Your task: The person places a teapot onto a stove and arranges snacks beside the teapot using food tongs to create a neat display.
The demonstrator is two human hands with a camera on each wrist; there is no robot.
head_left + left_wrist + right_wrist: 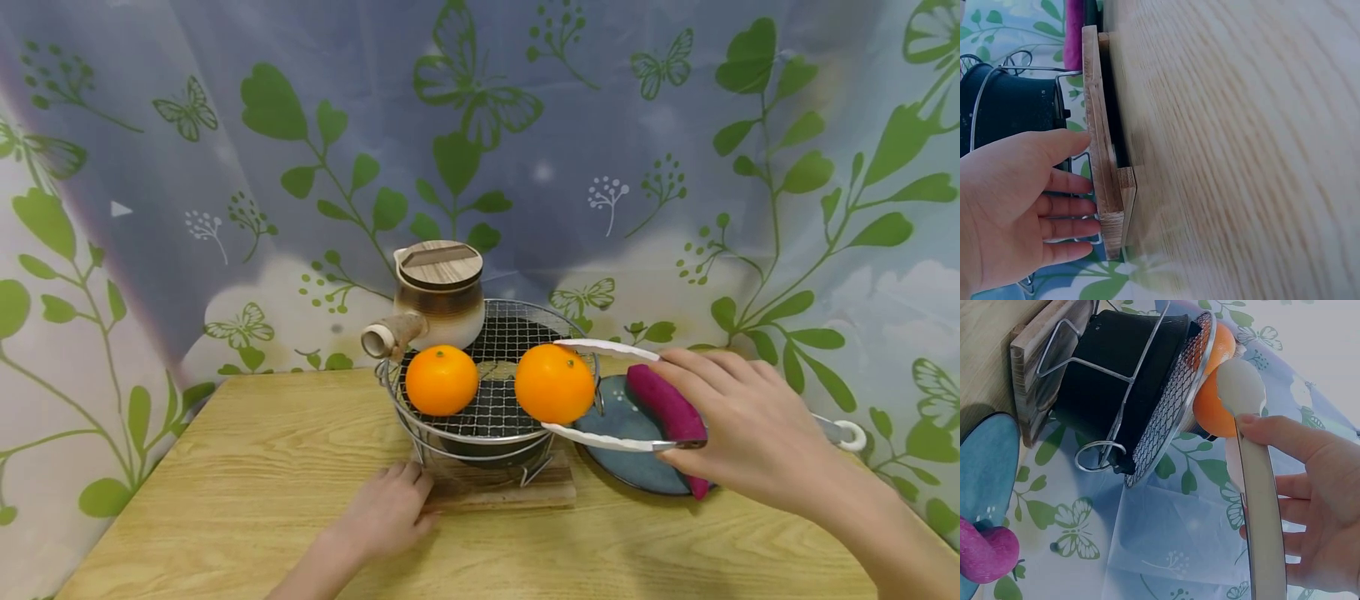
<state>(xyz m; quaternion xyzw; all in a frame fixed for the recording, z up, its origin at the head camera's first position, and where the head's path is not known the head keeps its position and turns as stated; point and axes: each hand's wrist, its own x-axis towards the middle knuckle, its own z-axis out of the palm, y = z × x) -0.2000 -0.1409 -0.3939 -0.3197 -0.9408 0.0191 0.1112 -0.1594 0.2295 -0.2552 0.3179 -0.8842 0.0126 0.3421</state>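
Observation:
My right hand (750, 425) grips white-tipped tongs (600, 437), thumb on one arm and fingers on the other. The tongs' tips lie on either side of the right orange (555, 385), which sits on the round wire grill rack (497, 406). Another orange (441, 381) rests on the rack to its left. In the right wrist view the tongs (1260, 512) partly cover the oranges (1215, 403). My left hand (386, 508) touches the left end of the wooden board (510, 493) under the stove. Its fingers look extended against the board's edge (1102, 137) in the left wrist view.
A side-handled teapot (438, 304) with a wooden lid stands at the rack's back left. To the right, a blue plate (615, 454) bears a purple sweet potato (663, 400). The dark stove pot (1110, 375) sits beneath the rack. A patterned curtain (300, 233) hangs behind the table.

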